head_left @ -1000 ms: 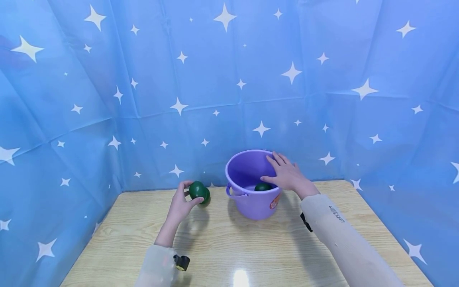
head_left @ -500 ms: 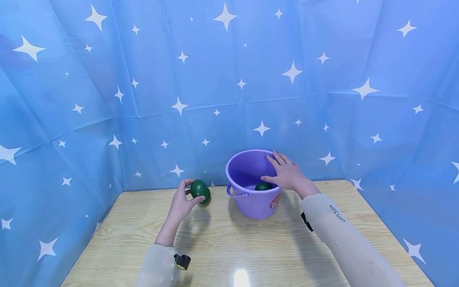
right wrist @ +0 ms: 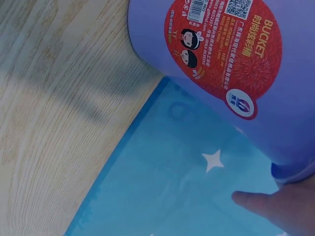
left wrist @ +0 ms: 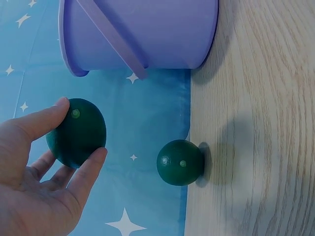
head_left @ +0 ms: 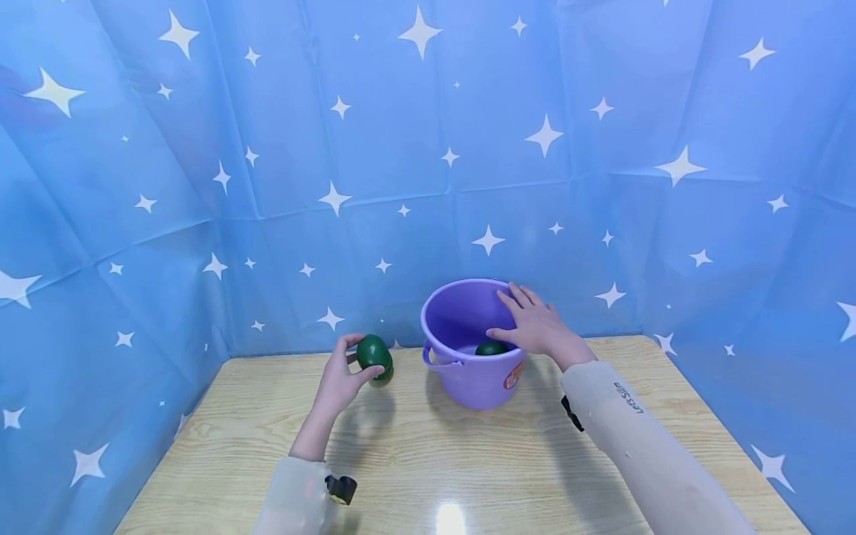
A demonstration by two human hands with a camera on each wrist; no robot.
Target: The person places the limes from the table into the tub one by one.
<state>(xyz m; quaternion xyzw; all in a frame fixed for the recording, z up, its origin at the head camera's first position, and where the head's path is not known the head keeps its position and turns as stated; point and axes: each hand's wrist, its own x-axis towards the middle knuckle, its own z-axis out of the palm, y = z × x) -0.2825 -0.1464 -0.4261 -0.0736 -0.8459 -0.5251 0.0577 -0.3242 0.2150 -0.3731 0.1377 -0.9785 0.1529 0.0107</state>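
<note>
My left hand (head_left: pixel 341 379) pinches a dark green lime (left wrist: pixel 78 135) between thumb and fingertips, held up off the table. A second lime (left wrist: pixel 180 162) sits on the table near its back edge, partly hidden behind the held one in the head view. To the right stands a purple bucket (head_left: pixel 471 383), upright, with one lime (head_left: pixel 491 348) showing inside. My right hand (head_left: pixel 540 331) rests on the bucket's right rim, fingers spread and mostly straight, thumb over the inside. The right wrist view shows one finger (right wrist: pixel 256 204) outside the bucket, near the rim.
The bucket stands near the back of the wood-grain table (head_left: pixel 414 453), its handle (head_left: pixel 438 362) hanging at the left side. A blue curtain with white stars (head_left: pixel 374 163) surrounds the back and sides. A red label (right wrist: pixel 224 54) is on the bucket's wall.
The lime in my left hand has shifted and turned slightly between the fingers, a little to the right. The right hand and the bucket have stayed in place.
</note>
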